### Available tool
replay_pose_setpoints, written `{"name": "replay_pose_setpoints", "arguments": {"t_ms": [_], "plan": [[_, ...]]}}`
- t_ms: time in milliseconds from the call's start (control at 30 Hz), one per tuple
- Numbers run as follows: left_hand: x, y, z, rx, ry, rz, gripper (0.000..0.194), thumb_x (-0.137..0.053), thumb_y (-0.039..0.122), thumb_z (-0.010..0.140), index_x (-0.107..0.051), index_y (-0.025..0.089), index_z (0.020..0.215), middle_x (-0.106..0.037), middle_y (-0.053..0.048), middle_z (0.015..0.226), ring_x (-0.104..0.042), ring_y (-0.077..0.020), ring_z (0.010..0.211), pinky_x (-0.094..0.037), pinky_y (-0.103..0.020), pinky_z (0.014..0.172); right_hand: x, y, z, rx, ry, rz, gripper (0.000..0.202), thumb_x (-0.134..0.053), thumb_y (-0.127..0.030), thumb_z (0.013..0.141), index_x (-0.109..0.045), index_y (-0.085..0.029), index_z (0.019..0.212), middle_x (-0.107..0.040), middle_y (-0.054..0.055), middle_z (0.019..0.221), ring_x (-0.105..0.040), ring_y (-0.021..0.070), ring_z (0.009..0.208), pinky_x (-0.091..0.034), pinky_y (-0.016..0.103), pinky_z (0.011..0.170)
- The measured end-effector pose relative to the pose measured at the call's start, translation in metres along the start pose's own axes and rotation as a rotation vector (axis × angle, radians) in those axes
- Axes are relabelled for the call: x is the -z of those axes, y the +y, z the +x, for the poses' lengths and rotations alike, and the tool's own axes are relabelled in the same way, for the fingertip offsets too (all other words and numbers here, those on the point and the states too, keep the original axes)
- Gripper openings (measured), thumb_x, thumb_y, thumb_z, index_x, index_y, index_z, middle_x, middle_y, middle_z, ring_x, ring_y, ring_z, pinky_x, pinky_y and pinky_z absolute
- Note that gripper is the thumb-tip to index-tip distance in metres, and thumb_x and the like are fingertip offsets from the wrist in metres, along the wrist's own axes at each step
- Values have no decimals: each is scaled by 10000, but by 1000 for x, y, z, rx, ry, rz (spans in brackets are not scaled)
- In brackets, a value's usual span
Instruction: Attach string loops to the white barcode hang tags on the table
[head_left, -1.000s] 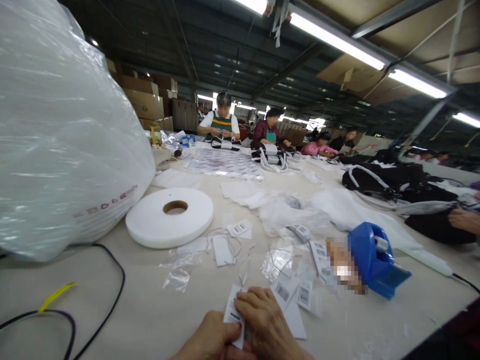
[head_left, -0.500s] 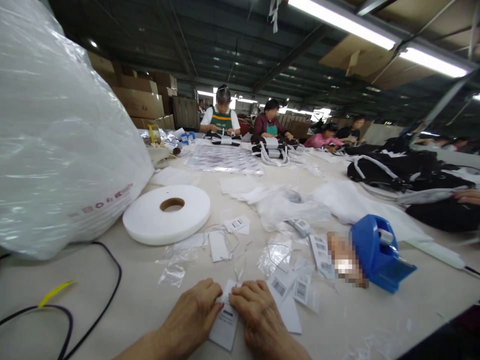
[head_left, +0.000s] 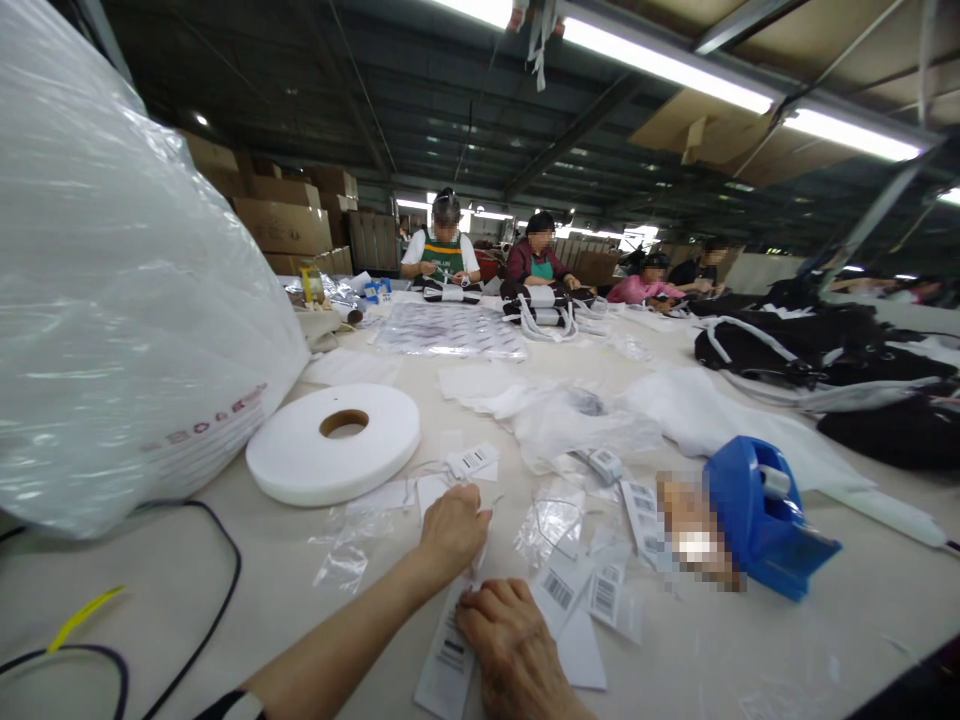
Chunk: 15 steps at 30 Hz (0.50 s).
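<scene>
A white hang tag (head_left: 448, 660) with printed text and a dark barcode lies slanted on the table in front of me. My right hand (head_left: 514, 640) holds its upper right side, fingers curled and pressing on it. My left hand (head_left: 452, 530) is closed above the tag, its fingertips pinching the tag's thin string, which is mostly hidden by the fingers. Just beyond that hand lie more white tags (head_left: 474, 461) with strings. To the right of my right hand are barcode labels (head_left: 559, 588) in clear sleeves and a small clear plastic bag (head_left: 551, 520).
A large white roll (head_left: 292, 450) lies at left beside a bulky plastic-wrapped bundle (head_left: 150, 300). A blue tape dispenser (head_left: 757, 515) stands at right. Black cable (head_left: 232, 560) crosses the left side. Black bags (head_left: 817, 345) lie far right; co-workers sit across the table.
My left hand has left the tag's upper edge and moved forward, away from me, to the string. My right hand stays on the tag. The view has tilted slightly upward.
</scene>
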<state>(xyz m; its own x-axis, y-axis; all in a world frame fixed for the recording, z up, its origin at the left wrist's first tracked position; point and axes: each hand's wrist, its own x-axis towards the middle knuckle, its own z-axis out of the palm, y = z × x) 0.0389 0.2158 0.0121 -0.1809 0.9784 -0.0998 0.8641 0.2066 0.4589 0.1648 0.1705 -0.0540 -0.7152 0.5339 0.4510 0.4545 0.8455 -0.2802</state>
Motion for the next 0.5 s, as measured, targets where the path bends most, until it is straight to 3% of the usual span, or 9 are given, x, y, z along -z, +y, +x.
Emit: {"name": "replay_pose_setpoints", "arguments": {"t_ms": [133, 267, 433, 500], "plan": [[-13, 12, 29, 11, -56, -13, 258, -545, 313, 864, -569, 154, 1065, -594, -70, 1099, -585, -210, 963, -485, -425, 825, -6, 2, -1, 16, 51, -11, 178, -547, -80, 592, -597, -196, 719, -690, 23, 789, -534, 178, 683, -338, 315, 603], [-21, 18, 43, 25, -111, -84, 275, -548, 303, 864, -552, 164, 1102, -583, -72, 1117, -589, -210, 958, -497, -411, 807, -8, 1, -1, 13, 99, 2, 170, -555, -68, 597, -591, -194, 704, -692, 28, 777, -532, 178, 661, -338, 313, 585], [-6, 18, 34, -23, -165, -267, 254, -550, 298, 863, -564, 155, 1072, -593, -66, 1088, -593, -202, 931, -503, -404, 790, -3, -3, -6, -38, 156, 92, 256, -503, -35, 622, -606, -204, 785, -697, 31, 829, -574, 191, 733, -404, 312, 634], [4, 19, 22, -46, -181, -384, 224, -540, 306, 869, -580, 141, 1014, -616, -48, 988, -609, -170, 830, -520, -358, 720, 1, -3, -9, -52, 175, 144, 302, -470, -22, 662, -601, -213, 857, -686, 29, 879, -590, 182, 789, -439, 299, 681]]}}
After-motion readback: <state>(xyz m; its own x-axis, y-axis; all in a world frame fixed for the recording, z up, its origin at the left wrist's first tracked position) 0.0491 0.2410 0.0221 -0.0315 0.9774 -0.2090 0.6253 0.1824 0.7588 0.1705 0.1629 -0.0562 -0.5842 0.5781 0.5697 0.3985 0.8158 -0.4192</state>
